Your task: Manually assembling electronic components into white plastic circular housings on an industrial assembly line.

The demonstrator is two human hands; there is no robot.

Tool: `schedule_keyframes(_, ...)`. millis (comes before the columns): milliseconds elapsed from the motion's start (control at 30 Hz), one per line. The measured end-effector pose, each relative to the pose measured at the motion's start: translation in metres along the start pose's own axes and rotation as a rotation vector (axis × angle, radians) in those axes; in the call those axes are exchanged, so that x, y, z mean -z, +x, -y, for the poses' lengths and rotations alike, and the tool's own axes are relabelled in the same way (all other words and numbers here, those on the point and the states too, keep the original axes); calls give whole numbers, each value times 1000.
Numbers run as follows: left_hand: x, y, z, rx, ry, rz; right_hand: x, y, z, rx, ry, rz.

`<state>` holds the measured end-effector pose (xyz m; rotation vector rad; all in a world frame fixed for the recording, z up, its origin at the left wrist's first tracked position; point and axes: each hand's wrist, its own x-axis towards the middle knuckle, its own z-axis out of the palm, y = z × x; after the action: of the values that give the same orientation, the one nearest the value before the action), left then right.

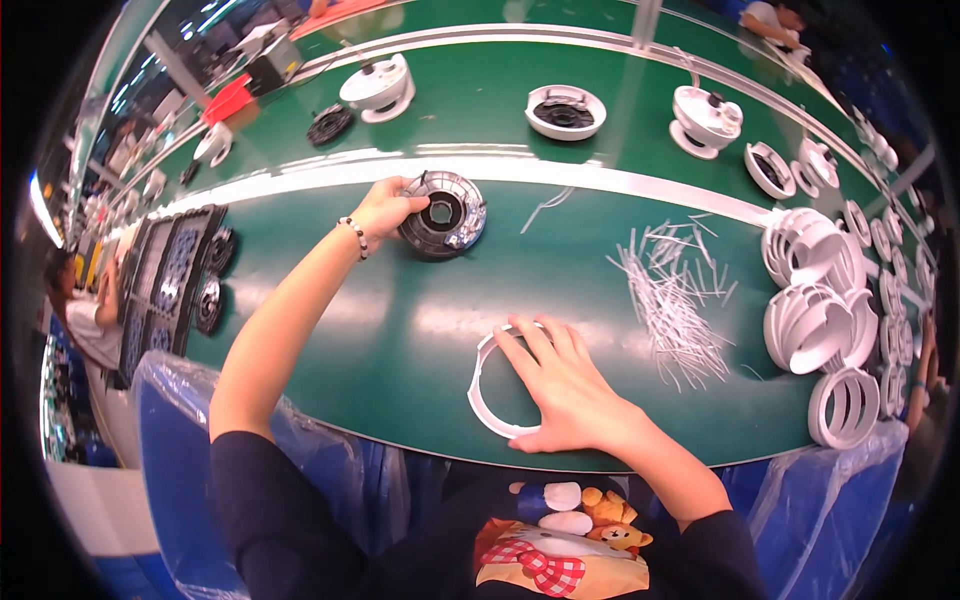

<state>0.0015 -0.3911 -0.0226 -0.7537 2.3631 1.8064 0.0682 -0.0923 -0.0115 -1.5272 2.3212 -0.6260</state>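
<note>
Toward the back of the green table, my left hand (385,212) grips a round black part (436,240) by its left edge. That part has a dark ring with a hole in its middle and a shiny, clear-looking rim. Closer to me, a white plastic ring (482,398) lies on the tabletop. My right hand (565,385) spans it from above, fingers at its far edge and thumb at its near edge. A pile of thin white strips (672,310) is spread to the right of that hand. One loose strip (545,208) lies right of the black part.
Stacked white rings (800,325) stand along the right side. A black tray of parts (165,290) is at the left. Behind a pale rail, a green belt (460,95) carries white housings (380,88) and black parts. Plastic-lined blue bins (180,430) flank me. Other people sit farther off.
</note>
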Motion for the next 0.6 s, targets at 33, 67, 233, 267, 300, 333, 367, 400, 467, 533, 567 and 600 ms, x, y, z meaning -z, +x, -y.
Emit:
schedule_keyframes(33,-10,-1,-12,-40,-49,15,1,1,-3,-50,55,-94)
schedule_keyframes(67,-21,-3,-24,-79,-100,33,3,2,-8,-100,107,-189)
schedule_keyframes(233,-102,-22,-41,-363,-403,92,19,11,-62,-251,1102,-1034)
schedule_keyframes(267,-121,-30,-38,-389,-412,136,30,12,-63,-251,1116,-1067)
schedule_keyframes(300,-138,-37,-32,-420,-441,172,36,12,-64,-251,1133,-1098)
schedule_keyframes(333,-153,-49,-29,-471,-479,139,33,17,-67,-289,1075,-1114)
schedule_keyframes(367,-165,-49,-15,-493,-528,186,31,16,-67,-221,936,-1041)
schedule_keyframes(400,-176,-59,-14,-403,-687,292,12,15,-83,-371,581,-1036)
schedule_keyframes(467,-172,-71,-19,-249,-906,722,18,5,-79,-533,423,-945)
schedule_keyframes(533,-168,-70,-15,-62,-1181,952,15,-2,-84,-440,472,-915)
schedule_keyframes(567,-169,-67,-15,34,-1212,914,16,-4,-84,-430,492,-872)
schedule_keyframes(600,-167,-66,-13,5,-1236,799,25,-1,-65,-393,482,-777)
